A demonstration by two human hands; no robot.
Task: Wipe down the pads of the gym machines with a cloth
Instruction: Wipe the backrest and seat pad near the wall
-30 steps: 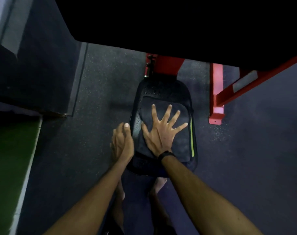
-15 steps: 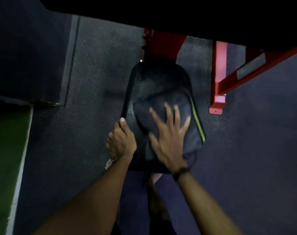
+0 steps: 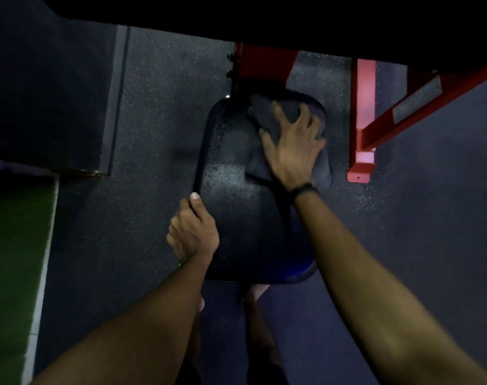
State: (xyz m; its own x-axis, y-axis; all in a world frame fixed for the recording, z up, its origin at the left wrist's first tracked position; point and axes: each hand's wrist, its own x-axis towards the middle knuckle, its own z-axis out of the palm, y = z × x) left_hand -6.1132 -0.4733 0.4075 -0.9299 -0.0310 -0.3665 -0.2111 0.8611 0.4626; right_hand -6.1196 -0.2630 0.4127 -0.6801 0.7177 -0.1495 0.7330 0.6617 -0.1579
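Head view, looking down on a black seat pad (image 3: 236,218) of a gym machine, long axis running from the near edge away toward the red frame (image 3: 260,63), narrow end pointing far, wide rounded end pointing near. Shiny black surface, speckled with small wet drops along the left side and the middle, smoother and duller under the wiped part. Dark grey cloth (image 3: 267,118), bunched and wrinkled, lying on the far right part of the pad, hanging a little over the right edge. Right hand (image 3: 292,145) pressing down on the cloth, fingers spread and bent a little into the fabric, a dark band (image 3: 305,190) on the wrist. Left hand (image 3: 193,232) gripping the left edge of the pad, thumb on top of the surface, other fingers curled under the rim. Another red frame leg (image 3: 362,120) standing on the floor just right of the pad, with a grey rectangular label (image 3: 416,98) on the slanted red beam; no writing readable on it, too blurred. Dark speckled rubber floor (image 3: 159,107) all around, a strip of green turf (image 3: 14,245) with a white border at the far left. Bare feet (image 3: 257,298) partly visible below the near edge of the pad, dim.
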